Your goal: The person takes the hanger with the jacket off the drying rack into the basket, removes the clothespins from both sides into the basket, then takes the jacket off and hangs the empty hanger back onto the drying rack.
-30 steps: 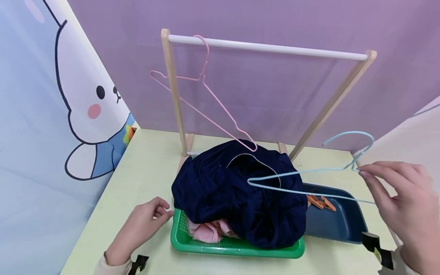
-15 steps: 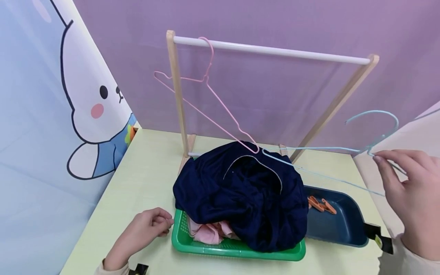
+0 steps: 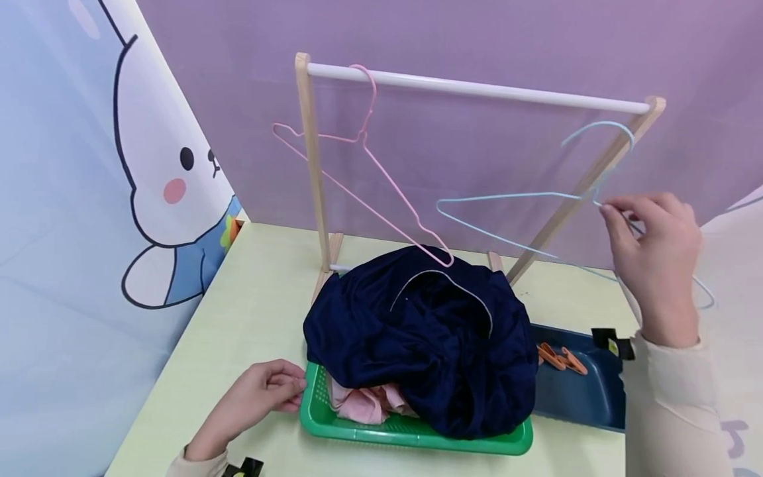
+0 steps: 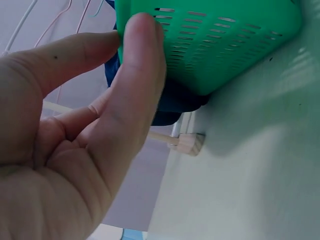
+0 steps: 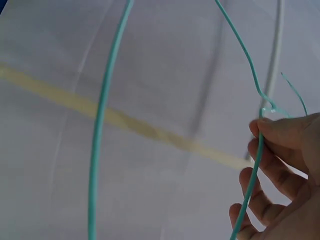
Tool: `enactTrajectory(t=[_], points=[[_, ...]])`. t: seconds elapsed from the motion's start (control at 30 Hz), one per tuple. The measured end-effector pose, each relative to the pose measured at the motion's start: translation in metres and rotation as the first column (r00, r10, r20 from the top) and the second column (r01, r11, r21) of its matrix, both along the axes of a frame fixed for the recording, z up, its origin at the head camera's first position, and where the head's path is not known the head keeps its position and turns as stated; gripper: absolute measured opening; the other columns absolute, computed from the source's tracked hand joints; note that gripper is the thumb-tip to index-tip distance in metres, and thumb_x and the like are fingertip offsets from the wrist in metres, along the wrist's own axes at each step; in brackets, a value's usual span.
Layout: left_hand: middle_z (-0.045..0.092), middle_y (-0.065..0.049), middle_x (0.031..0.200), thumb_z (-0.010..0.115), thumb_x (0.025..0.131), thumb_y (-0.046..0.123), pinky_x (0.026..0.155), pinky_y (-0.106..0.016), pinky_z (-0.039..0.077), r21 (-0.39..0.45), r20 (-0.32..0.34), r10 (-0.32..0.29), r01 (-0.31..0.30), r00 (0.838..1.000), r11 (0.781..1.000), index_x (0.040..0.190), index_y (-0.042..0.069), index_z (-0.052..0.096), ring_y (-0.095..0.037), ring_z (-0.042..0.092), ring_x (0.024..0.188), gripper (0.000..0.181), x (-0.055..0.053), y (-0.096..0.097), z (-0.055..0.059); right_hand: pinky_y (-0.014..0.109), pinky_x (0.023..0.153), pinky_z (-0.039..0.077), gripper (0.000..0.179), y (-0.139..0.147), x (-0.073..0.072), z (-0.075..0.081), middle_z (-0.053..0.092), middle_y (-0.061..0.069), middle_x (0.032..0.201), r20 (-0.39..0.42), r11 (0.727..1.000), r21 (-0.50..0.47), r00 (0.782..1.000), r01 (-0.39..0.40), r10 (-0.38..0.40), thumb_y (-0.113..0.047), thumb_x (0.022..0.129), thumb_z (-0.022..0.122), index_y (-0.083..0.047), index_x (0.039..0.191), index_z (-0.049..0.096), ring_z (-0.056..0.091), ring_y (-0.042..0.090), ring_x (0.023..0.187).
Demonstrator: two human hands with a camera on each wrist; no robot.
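My right hand (image 3: 656,245) pinches a light-blue wire clothes hanger (image 3: 507,196) just below its hook, between thumb and index finger. In the right wrist view the hanger wire (image 5: 100,115) runs past the loosely bent other fingers. The hook points up and left, below the rack's white rail (image 3: 477,87) near its right end. My left hand (image 3: 259,401) lies at the left side of a green basket (image 3: 411,434), relaxed fingertips at its rim. A dark navy garment (image 3: 381,338) with a pale-edged opening covers most of the basket, over pink cloth (image 3: 360,404).
A pink hanger (image 3: 390,175) hangs on the rail's left part. The rack's wooden posts (image 3: 312,165) stand behind the basket. A dark blue tray (image 3: 572,397) with orange clothespins (image 3: 563,359) sits to the right, partly behind my right sleeve (image 3: 673,397).
My right hand has lifted the light-blue hanger, first rightward and up, then further up and left toward the rail. My left hand has hardly moved beside the basket.
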State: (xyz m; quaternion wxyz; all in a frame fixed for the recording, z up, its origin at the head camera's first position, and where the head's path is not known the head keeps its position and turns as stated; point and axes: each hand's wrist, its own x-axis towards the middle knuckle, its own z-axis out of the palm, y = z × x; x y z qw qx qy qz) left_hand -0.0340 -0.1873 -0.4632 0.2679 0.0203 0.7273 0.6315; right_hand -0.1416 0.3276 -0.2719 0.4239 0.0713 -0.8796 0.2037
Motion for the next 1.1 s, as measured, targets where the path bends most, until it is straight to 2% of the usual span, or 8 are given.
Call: enactTrajectory(t=[0.07,0.17,0.3,0.47,0.63,0.93,1.0,1.1], points=[[0.071,-0.016,0.096,0.063,0.099,0.010,0.074,-0.044,0.060,0.040,0.011,-0.006,0.005,1.000,0.999,0.115,-0.013,0.059,-0.030,0.070,0.084,0.029,-0.001,-0.001,-0.002,0.030,0.078,0.026,0.013,-0.005,-0.011,0.003,0.062,0.015,0.086,0.000,1.000,-0.028,1.000,0.003,-0.003,-0.004,0.093,0.070,0.008,0.094,0.075,0.037,-0.008,0.084],[0.071,-0.018,0.098,0.063,0.099,0.010,0.076,-0.045,0.059,0.088,0.024,-0.014,0.012,1.000,0.996,0.116,-0.015,0.057,-0.031,0.070,0.086,0.030,-0.002,-0.001,-0.003,0.032,0.078,0.027,0.015,-0.011,-0.025,0.009,0.058,0.001,0.085,0.000,0.998,-0.054,1.000,0.015,-0.015,-0.006,0.094,0.069,0.008,0.095,0.075,0.036,-0.012,0.084],[0.071,-0.019,0.098,0.063,0.099,0.010,0.078,-0.048,0.058,0.114,0.029,-0.020,0.017,0.999,0.993,0.115,-0.015,0.057,-0.031,0.071,0.086,0.030,-0.002,-0.002,-0.002,0.034,0.080,0.030,0.019,-0.017,-0.039,0.016,0.049,-0.018,0.086,0.011,0.996,-0.085,0.999,0.035,-0.034,-0.013,0.096,0.068,0.004,0.098,0.076,0.038,-0.014,0.082],[0.071,-0.019,0.098,0.063,0.099,0.010,0.078,-0.048,0.058,0.117,0.029,-0.022,0.018,0.999,0.993,0.115,-0.015,0.057,-0.031,0.071,0.086,0.030,-0.002,-0.002,-0.002,0.032,0.083,0.034,0.020,-0.022,-0.051,0.020,0.045,-0.029,0.085,0.029,0.991,-0.126,0.999,0.032,-0.029,-0.016,0.096,0.068,0.001,0.098,0.077,0.042,-0.014,0.079],[0.071,-0.019,0.097,0.063,0.099,0.011,0.076,-0.045,0.059,0.120,0.033,-0.023,0.019,0.999,0.993,0.116,-0.015,0.056,-0.031,0.071,0.085,0.031,-0.001,-0.004,-0.003,0.020,0.078,0.032,0.019,-0.027,-0.060,0.018,0.046,-0.031,0.085,0.039,0.990,-0.142,0.999,0.024,-0.019,-0.015,0.095,0.068,0.001,0.097,0.078,0.045,-0.013,0.077],[0.070,-0.020,0.096,0.063,0.098,0.009,0.075,-0.043,0.060,0.131,0.019,-0.031,0.028,0.999,0.991,0.114,-0.016,0.056,-0.029,0.071,0.084,0.030,0.002,-0.005,-0.004,0.014,0.075,0.035,0.018,-0.034,-0.068,0.020,0.044,-0.029,0.087,0.040,0.987,-0.158,0.999,0.022,-0.016,-0.015,0.095,0.068,0.001,0.096,0.078,0.045,-0.013,0.075],[0.070,-0.020,0.095,0.064,0.098,0.009,0.075,-0.043,0.060,0.133,0.020,-0.032,0.029,0.999,0.991,0.114,-0.016,0.057,-0.029,0.071,0.083,0.030,0.002,-0.005,-0.004,0.014,0.075,0.034,0.017,-0.035,-0.069,0.018,0.047,-0.025,0.087,0.054,0.988,-0.150,0.998,0.022,-0.014,-0.015,0.095,0.068,-0.001,0.097,0.078,0.044,-0.013,0.075],[0.070,-0.020,0.095,0.064,0.098,0.009,0.076,-0.045,0.059,0.137,0.021,-0.033,0.030,0.999,0.990,0.114,-0.016,0.057,-0.029,0.071,0.083,0.030,0.001,-0.004,-0.003,0.015,0.075,0.033,0.016,-0.035,-0.071,0.014,0.057,-0.009,0.087,0.069,0.991,-0.135,0.998,0.012,-0.003,-0.015,0.095,0.069,-0.002,0.097,0.079,0.043,-0.014,0.075]])
